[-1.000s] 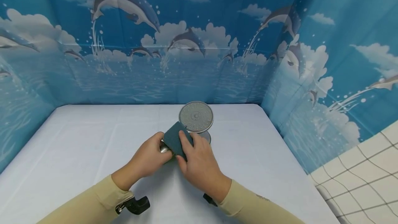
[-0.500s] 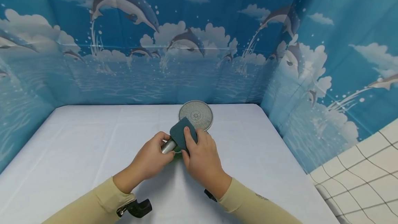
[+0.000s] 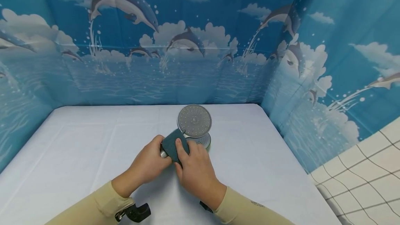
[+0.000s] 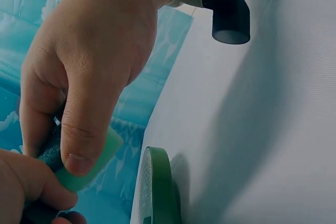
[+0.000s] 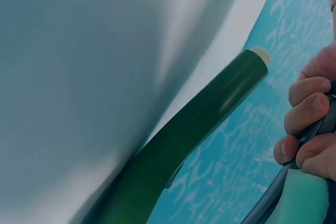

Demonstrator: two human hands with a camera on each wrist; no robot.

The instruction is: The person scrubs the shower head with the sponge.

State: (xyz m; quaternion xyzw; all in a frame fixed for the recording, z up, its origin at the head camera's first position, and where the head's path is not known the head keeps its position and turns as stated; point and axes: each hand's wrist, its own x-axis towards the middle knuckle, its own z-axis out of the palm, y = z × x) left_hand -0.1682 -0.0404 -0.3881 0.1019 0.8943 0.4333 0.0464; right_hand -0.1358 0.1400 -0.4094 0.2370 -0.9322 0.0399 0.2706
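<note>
A shower head with a round grey spray face (image 3: pixel 194 121) is held above the table, tilted toward the camera. My left hand (image 3: pixel 142 166) grips its handle (image 3: pixel 163 153) near the lower end. My right hand (image 3: pixel 198 169) holds a sponge with a dark teal scouring side (image 3: pixel 174 146) and presses it round that handle. The sponge's light green foam side (image 5: pixel 300 199) shows in the right wrist view, beside the fingers of my left hand (image 5: pixel 312 111). Beneath, a second shower head (image 4: pixel 164 187) with a green back lies on the table; its green handle (image 5: pixel 210 114) fills the right wrist view's middle.
A white cloth covers the table (image 3: pixel 93 141). Blue dolphin-print curtains (image 3: pixel 150 75) stand behind it and along the sides. White tiles (image 3: pixel 365 173) show at the right. A black curved device (image 3: pixel 137 213) sits at my left wrist.
The sponge slid up the handle toward the spray face, then back down toward my left hand. The held shower head shifted slightly down and left, uncovering more of the lower one.
</note>
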